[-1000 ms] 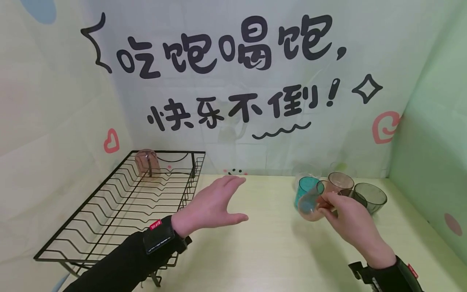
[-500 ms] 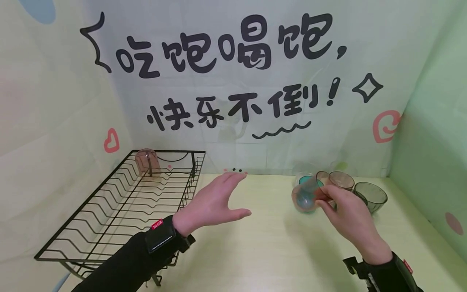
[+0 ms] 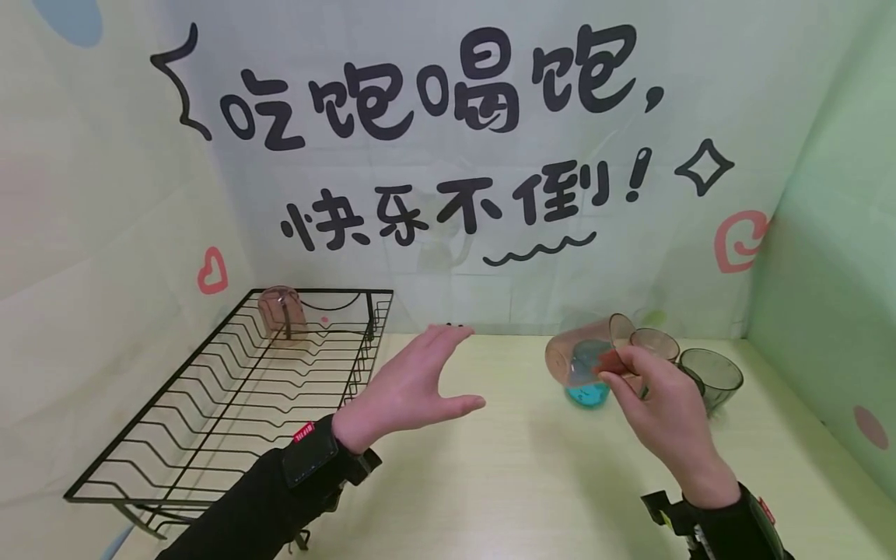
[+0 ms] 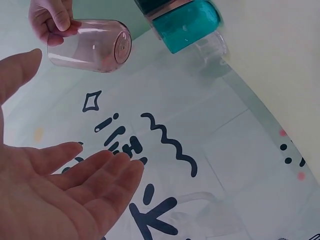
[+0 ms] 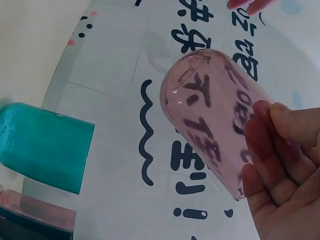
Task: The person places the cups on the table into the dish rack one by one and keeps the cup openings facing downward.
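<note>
My right hand (image 3: 665,412) pinches a clear pink cup (image 3: 570,354) near its rim, thumb outside and fingers at the wall. The cup is tilted in the air, base to the left, as the right wrist view also shows. Below and behind it stands a teal cup (image 5: 45,145), partly hidden in the head view. Another pink cup (image 3: 656,342) and a grey smoky cup (image 3: 712,377) stand just beyond my right hand. My left hand (image 3: 406,385) hovers beside the rack, fingers extended, thumb apart, holding nothing.
A black wire dish rack (image 3: 227,389) stands on the left, with an upturned pink cup (image 3: 282,309) at its back corner. A faint clear cup (image 4: 210,49) is behind the teal one. Fabric walls enclose the pale table (image 3: 490,482) at the back and sides.
My right hand has lifted the pink cup up and leftward from the group, and its base has swung up toward the left. My left hand has barely shifted.
</note>
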The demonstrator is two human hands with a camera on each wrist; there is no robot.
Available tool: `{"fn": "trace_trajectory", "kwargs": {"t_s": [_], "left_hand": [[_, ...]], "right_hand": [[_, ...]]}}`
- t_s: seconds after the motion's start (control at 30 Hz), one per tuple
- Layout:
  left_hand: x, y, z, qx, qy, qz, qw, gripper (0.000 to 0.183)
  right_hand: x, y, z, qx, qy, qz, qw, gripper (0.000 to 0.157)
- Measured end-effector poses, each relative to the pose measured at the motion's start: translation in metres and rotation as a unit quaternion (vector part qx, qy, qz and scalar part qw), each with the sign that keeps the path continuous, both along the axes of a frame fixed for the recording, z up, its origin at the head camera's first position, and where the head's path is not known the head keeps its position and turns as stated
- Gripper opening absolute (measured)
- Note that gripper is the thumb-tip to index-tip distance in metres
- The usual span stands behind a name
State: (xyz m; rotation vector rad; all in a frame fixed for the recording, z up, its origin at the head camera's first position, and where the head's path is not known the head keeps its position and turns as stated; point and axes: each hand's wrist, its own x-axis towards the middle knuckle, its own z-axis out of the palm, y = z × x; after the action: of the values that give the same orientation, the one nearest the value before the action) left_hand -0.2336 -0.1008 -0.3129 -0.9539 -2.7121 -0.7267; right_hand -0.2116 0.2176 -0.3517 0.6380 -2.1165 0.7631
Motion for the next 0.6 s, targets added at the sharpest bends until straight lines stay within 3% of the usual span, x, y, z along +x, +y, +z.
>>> {"fn": "trace_trajectory", "kwargs": {"t_s": [0.33,0.6], "left_hand": [[0.001,0.004,-0.002,0.026,0.003,-0.003,0.9996,0.085],[-0.001,0.007,-0.005,0.041,-0.018,-0.010,0.9989,0.086]], "right_hand": [[0.002,-0.013,0.000,-0.068,0.019,0.031,0.997,0.036],[0.005,-0.024,-0.002,-0.115,-0.013,0.069,0.991,0.036]]}}
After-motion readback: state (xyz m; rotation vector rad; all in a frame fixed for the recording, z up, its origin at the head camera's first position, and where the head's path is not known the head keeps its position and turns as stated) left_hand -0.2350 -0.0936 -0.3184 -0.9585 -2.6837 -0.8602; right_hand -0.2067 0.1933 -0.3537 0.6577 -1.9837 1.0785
